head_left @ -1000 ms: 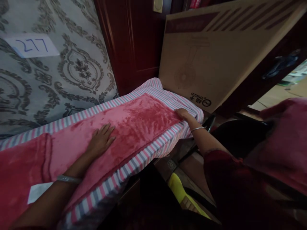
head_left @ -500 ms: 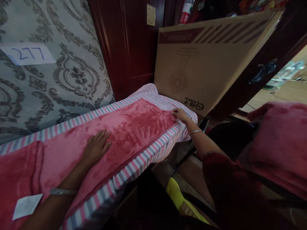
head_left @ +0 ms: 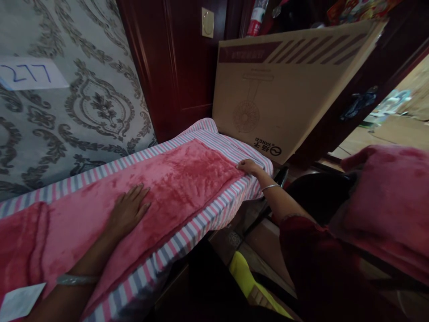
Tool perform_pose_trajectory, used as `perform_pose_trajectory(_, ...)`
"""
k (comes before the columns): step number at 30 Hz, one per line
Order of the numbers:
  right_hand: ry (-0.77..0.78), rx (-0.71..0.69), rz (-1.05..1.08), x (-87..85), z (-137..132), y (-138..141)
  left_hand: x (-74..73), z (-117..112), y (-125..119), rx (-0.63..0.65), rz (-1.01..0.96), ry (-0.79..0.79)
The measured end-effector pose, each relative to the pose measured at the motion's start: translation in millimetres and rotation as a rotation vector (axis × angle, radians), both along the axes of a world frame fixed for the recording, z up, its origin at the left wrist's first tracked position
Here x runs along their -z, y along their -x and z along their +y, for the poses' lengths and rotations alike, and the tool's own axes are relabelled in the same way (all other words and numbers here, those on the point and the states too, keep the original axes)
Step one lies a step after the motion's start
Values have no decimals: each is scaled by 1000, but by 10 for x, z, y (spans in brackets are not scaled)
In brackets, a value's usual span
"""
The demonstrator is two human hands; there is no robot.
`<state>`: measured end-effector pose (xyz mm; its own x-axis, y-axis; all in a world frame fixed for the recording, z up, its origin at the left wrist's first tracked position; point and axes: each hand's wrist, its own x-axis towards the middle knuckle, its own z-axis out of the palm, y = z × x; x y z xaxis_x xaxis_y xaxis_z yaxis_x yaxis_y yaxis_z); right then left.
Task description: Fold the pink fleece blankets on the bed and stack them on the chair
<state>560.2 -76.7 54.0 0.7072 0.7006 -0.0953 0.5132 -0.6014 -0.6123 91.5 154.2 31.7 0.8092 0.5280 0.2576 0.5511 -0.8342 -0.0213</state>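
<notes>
A pink plush blanket lies folded lengthwise on a board covered in pink, white and grey stripes. My left hand rests flat on the middle of the blanket, fingers stretched out. My right hand is at the blanket's far end, fingers curled on its corner edge. Both wrists carry a silver bangle. A white label shows on the blanket at the lower left.
A large cardboard box leans behind the board's far end against dark red wood panelling. Patterned grey wallpaper with a paper reading 277 is on the left. More pink plush fabric lies at the right. A yellow object sits below.
My right hand has slid slightly along the blanket's far corner and its fingers have curled on the edge. The left hand stays flat; the view has shifted a little.
</notes>
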Motion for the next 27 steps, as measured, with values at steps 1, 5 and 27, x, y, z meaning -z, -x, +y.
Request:
perform_pose_trajectory(1, 26, -9, -5, -28, 6, 1, -5, -3, -1, -3, 2, 4)
perform_pose_trajectory(5, 125, -44, -29, -107, 48, 17, -31, -19, -6, -1, 5, 12)
perform_pose_trajectory(27, -36, 42, -33, 39, -127, 61, -219, -153, -229, 60, -60, 15)
